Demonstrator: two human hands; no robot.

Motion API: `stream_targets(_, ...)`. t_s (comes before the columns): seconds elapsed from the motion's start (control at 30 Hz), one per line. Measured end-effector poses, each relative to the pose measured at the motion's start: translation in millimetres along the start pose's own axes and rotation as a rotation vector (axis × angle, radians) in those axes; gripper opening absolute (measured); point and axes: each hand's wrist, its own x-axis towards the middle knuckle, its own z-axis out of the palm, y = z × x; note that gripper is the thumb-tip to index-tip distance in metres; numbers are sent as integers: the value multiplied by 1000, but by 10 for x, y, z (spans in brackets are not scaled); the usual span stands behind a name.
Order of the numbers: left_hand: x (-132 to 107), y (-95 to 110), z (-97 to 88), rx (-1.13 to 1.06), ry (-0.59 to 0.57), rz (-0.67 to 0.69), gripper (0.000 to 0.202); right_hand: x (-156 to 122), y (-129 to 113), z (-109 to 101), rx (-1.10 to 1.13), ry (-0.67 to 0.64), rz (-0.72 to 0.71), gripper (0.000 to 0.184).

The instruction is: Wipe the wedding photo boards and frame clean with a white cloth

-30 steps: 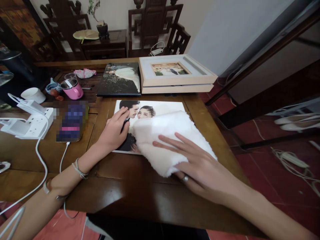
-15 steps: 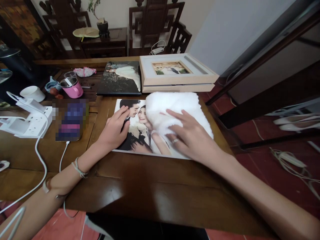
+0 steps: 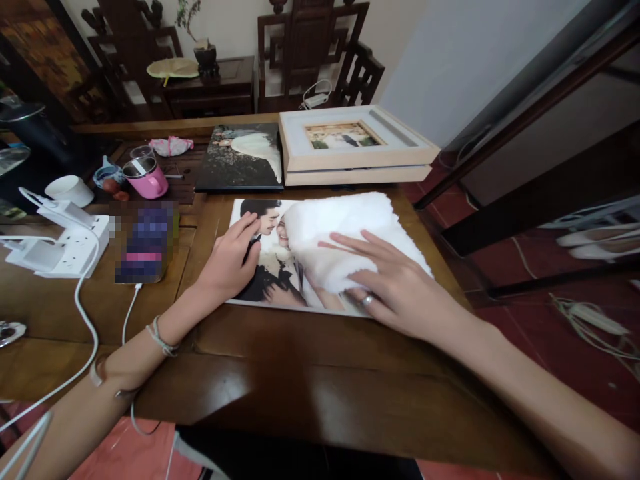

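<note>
A large photo print (image 3: 273,273) of a couple lies flat on the wooden table (image 3: 280,373). My left hand (image 3: 231,261) rests on the print's left part, fingers spread flat, holding nothing. A fluffy white cloth (image 3: 345,237) covers the right half of the print. My right hand (image 3: 393,283), with a ring on one finger, lies flat on the cloth with fingers stretched out and pressed down on it.
Behind the print lie a dark photo album (image 3: 240,159) and a stacked pale wooden frame (image 3: 350,147). A pink mug (image 3: 146,177), a white cup (image 3: 69,190), a white power strip (image 3: 60,250) with cables and a phone (image 3: 144,243) sit at left. Dark chairs stand beyond.
My right hand swept the cloth from the print's lower right up to its upper right, then slid slightly back toward me. My left hand stayed put.
</note>
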Motion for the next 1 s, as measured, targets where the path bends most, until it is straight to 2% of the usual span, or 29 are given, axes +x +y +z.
stream_targets(0.1,-60,27,27,4,-12,-11,42,13,149,60,-45,19,36,19)
stream_targets(0.2,-85,40,37,7,-22,-18,42,15,198,122,-84,60,64,19)
stream_targets(0.37,-63,25,59,7,-26,-19,42,-6,109,157,-133,65,103,18)
stream_targets(0.57,17,-2,102,10,-16,-6,42,-91,-17,87,-103,32,116,19)
stream_targets(0.8,175,-106,219,13,-20,4,43,-223,-331,150,39,46,28,26)
stream_targets(0.9,199,-106,222,13,-29,-1,43,-234,-325,121,79,4,-4,27)
stream_targets(1.0,142,-61,160,7,-24,-4,43,-180,-181,51,50,-31,-1,25)
